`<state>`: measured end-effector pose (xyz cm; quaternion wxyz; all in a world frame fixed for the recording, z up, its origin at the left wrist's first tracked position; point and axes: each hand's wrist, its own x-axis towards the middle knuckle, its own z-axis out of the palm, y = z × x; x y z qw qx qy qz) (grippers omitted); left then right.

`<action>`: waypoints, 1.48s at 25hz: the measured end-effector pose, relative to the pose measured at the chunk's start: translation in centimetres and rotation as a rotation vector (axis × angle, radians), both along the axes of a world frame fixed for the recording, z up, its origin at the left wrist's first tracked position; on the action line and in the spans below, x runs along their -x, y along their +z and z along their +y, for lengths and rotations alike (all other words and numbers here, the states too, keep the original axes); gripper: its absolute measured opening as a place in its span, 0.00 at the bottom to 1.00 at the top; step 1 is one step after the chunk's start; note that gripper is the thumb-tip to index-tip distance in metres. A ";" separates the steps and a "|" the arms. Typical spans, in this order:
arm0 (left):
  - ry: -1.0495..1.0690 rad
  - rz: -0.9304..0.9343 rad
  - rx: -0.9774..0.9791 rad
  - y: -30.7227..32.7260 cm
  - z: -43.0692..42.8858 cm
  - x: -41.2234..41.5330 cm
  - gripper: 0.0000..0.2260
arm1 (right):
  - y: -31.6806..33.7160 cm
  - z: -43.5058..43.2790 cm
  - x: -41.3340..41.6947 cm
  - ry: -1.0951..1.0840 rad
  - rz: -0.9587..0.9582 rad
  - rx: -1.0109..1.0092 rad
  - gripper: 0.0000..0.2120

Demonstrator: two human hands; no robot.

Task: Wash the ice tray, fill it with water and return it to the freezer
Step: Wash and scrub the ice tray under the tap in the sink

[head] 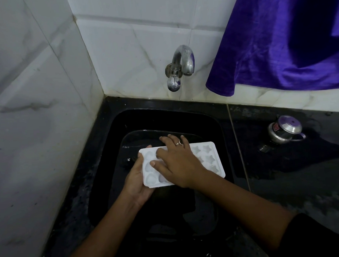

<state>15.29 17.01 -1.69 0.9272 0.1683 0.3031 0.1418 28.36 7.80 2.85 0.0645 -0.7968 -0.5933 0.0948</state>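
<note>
A white ice tray [210, 159] with heart and star shaped cells is held level over the black sink [111, 149]. My left hand [137, 180] grips its left end from below, thumb on the rim. My right hand [175, 160] lies flat on top of the tray, fingers spread over the middle cells, a ring on one finger. The metal tap [183, 64] sticks out of the tiled wall above the sink; no water runs from it.
A small steel pot with a lid [285, 129] stands on the wet black counter [281, 172] to the right. A purple cloth [277, 40] hangs over the wall at the upper right. White tiled walls close the left and back sides.
</note>
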 end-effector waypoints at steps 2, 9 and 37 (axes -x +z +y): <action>0.030 -0.012 -0.007 0.2 0.2 0.2 0.23 | -0.1 -0.2 -0.3 0.052 -0.001 0.011 0.25; 0.014 -0.004 0.014 0.8 -0.1 0.1 0.25 | -0.2 0.1 -0.4 0.071 -0.014 0.025 0.23; 0.004 0.029 -0.030 1.2 0.3 -0.3 0.26 | -0.1 0.1 -1.0 0.011 0.021 0.003 0.22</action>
